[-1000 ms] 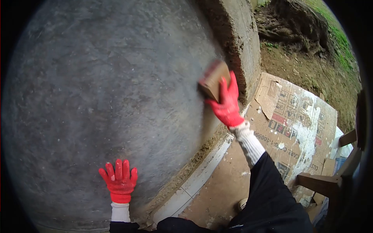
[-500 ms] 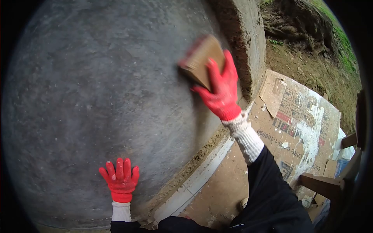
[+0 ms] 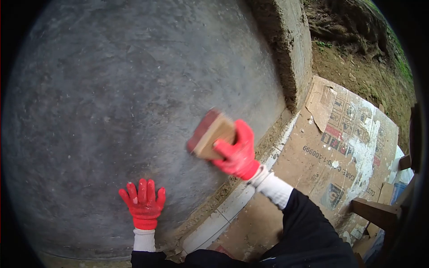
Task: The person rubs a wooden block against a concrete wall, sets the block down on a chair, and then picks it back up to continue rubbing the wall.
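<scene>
In the head view, my right hand [image 3: 237,152], in a red glove with a white cuff, grips a sanding block [image 3: 216,139]. The block is tan wood with a dark red layer on one side, somewhat blurred. Its red side is towards the grey plastered wall [image 3: 103,111], at or very close to the surface. My left hand [image 3: 144,201], gloved alike, rests flat on the same wall at lower left with fingers spread, holding nothing.
A rough concrete edge [image 3: 292,49] bounds the wall at upper right. White tiles [image 3: 208,230] run along its base. Printed, paint-stained cardboard [image 3: 321,156] covers the floor. A wooden piece [image 3: 373,212] juts in at right, and bare soil [image 3: 353,76] lies beyond.
My right hand has moved the sanding block down and slightly left across the wall, closer to my body. My left hand stays spread on the wall; the whole view has shifted slightly.
</scene>
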### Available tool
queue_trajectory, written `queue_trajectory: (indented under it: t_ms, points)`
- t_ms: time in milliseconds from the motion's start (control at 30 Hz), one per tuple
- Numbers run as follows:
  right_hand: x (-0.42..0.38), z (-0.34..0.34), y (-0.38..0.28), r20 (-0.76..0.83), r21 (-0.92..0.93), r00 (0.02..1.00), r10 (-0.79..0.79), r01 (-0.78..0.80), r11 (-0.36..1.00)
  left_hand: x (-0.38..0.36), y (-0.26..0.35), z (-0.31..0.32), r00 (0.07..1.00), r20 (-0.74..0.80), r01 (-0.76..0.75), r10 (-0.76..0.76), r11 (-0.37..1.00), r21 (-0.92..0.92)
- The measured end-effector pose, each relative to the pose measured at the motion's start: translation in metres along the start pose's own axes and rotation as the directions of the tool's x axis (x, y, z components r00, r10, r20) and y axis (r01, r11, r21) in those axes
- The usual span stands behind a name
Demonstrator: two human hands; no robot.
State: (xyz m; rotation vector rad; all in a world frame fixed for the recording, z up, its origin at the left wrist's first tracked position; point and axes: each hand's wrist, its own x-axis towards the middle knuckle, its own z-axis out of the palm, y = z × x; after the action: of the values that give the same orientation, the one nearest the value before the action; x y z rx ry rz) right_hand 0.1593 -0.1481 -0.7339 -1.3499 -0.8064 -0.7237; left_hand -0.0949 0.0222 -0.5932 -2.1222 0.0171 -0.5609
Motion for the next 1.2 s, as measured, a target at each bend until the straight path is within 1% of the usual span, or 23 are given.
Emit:
queue_trajectory:
  t_ms: [33,100,133,167,200,267,300,333,367,400,433,500,533,567,600,667,733,833,933,967,1067,1133,1200]
  points:
    - [-0.004,-0.006,0.016,-0.029,-0.057,0.999,0.038,-0.039,0.998,-0.001,0.000,0.000,1.000,0.001,-0.008,0.008,1.000,0.002]
    - [-0.023,0.004,0.063,-0.306,-0.310,0.926,0.219,-0.315,0.897,0.001,0.001,0.001,1.000,-0.008,-0.001,0.001,1.000,0.005]
    - [-0.027,0.008,0.085,-0.402,-0.210,0.783,0.475,-0.584,0.784,0.003,0.002,-0.001,1.000,0.014,0.002,-0.002,1.000,0.006]
    - [-0.010,0.000,0.086,-0.427,-0.023,0.513,0.744,-0.829,0.559,0.003,0.002,-0.004,0.999,0.038,0.000,0.000,1.000,0.007]
    - [0.001,-0.005,0.076,-0.424,-0.024,0.516,0.744,-0.828,0.561,0.001,0.003,-0.006,0.999,0.039,0.004,-0.004,1.000,0.008]
    - [0.030,-0.005,0.052,-0.333,0.276,0.516,0.789,-0.747,0.605,0.002,0.002,-0.001,0.999,0.044,0.009,-0.009,1.000,0.001]
    - [0.043,-0.002,0.038,-0.372,0.036,0.779,0.505,-0.532,0.846,0.002,0.001,0.001,0.999,0.046,0.001,-0.001,1.000,-0.006]
    - [0.058,0.000,0.022,-0.307,-0.202,0.938,0.161,-0.230,0.952,0.000,0.001,0.003,1.000,0.009,-0.003,0.003,1.000,0.005]
    - [0.088,-0.009,-0.004,-0.130,-0.137,0.990,0.053,-0.071,0.988,-0.001,0.002,0.003,0.999,-0.032,-0.001,0.002,1.000,0.020]
    - [0.110,-0.016,-0.022,0.041,-0.038,0.996,-0.082,0.084,0.996,0.001,0.003,0.003,1.000,-0.028,0.002,-0.001,1.000,0.018]
    - [0.109,-0.015,-0.020,0.046,-0.035,0.995,-0.084,0.086,0.996,0.005,0.004,0.001,0.999,-0.054,0.008,-0.007,1.000,0.023]
    - [0.103,-0.011,-0.007,-0.019,-0.010,0.997,-0.079,0.078,0.997,0.013,0.003,-0.003,0.996,-0.088,0.026,-0.023,0.999,0.036]
    - [0.084,-0.008,0.007,-0.224,-0.054,0.973,-0.052,0.041,0.998,0.015,0.003,-0.006,0.999,-0.028,0.035,-0.034,0.999,0.031]
    - [0.055,-0.007,0.033,-0.277,-0.259,0.960,0.042,-0.117,0.959,0.016,0.005,-0.009,0.998,0.037,0.042,-0.043,0.999,0.021]
    - [0.023,-0.005,0.066,-0.300,-0.243,0.899,0.319,-0.396,0.886,0.019,0.006,-0.010,0.998,0.032,0.057,-0.057,0.998,0.025]
    - [-0.011,-0.006,0.105,-0.428,-0.037,0.552,0.716,-0.802,0.596,0.022,0.005,-0.013,0.999,0.019,0.036,-0.036,0.999,0.004]
    - [0.000,-0.009,0.089,-0.368,-0.024,0.514,0.775,-0.838,0.545,0.021,0.004,-0.012,0.999,0.014,0.038,-0.038,0.999,0.003]
    - [0.053,-0.005,0.045,-0.352,-0.102,0.813,0.465,-0.527,0.844,0.024,0.005,-0.014,0.999,0.024,0.036,-0.036,0.999,-0.004]
    - [0.074,-0.005,-0.003,-0.201,-0.198,0.976,0.083,-0.123,0.972,0.019,0.002,-0.014,0.999,0.025,0.027,-0.026,1.000,-0.015]
    - [0.073,-0.011,-0.022,-0.032,-0.083,0.998,0.045,-0.047,0.995,0.017,0.001,-0.012,1.000,0.008,0.016,-0.016,0.999,-0.032]
    - [0.000,0.016,-0.036,0.168,0.144,0.949,-0.267,0.244,0.959,-0.001,-0.004,-0.005,0.992,-0.111,0.035,-0.051,0.988,-0.147]
    - [0.000,0.020,-0.030,0.112,0.153,0.909,-0.401,0.383,0.911,0.003,-0.004,-0.004,0.990,-0.132,0.028,-0.043,0.993,-0.113]
    - [0.008,0.003,-0.005,0.146,0.032,0.949,-0.279,0.277,0.960,-0.002,-0.005,-0.007,0.990,-0.140,0.017,-0.030,0.996,-0.091]
